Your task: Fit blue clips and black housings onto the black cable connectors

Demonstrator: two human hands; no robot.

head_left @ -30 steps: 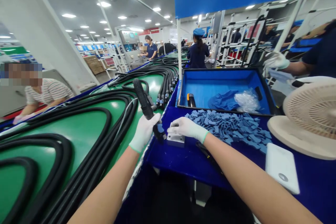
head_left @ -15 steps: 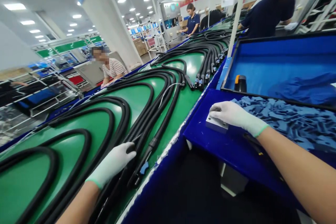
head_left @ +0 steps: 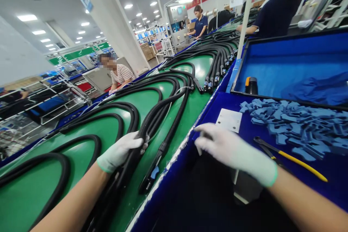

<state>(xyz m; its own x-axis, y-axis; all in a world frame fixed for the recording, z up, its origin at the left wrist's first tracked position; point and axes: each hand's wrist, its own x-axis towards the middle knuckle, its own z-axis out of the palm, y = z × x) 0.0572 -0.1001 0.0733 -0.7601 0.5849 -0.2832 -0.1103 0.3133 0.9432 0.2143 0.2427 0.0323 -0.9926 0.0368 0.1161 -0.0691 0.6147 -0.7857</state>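
My left hand (head_left: 123,149), in a white glove, is wrapped round a black corrugated hose (head_left: 148,119) above the green belt (head_left: 130,195). To its right on the belt lies another hose end (head_left: 149,179) with a blue clip (head_left: 154,172) on it. My right hand (head_left: 225,146), also gloved and slightly blurred, hangs over the edge of the blue side table (head_left: 206,116). Its fingers are apart, curled loosely, and I see nothing in them. Just beyond it sits a pale metal block (head_left: 229,120) with small holes.
Loose blue clips (head_left: 296,123) are heaped on the side table, beside yellow-handled pliers (head_left: 301,165). Behind them stands a blue tray (head_left: 293,61) holding a black-and-orange object (head_left: 251,86). More looped hoses (head_left: 103,107) cover the belt. Several co-workers are farther along the line.
My left hand has closed round a hose and lifted it somewhat. My right hand has left the metal block, moving down and left toward the belt, uncovering the block and pliers.
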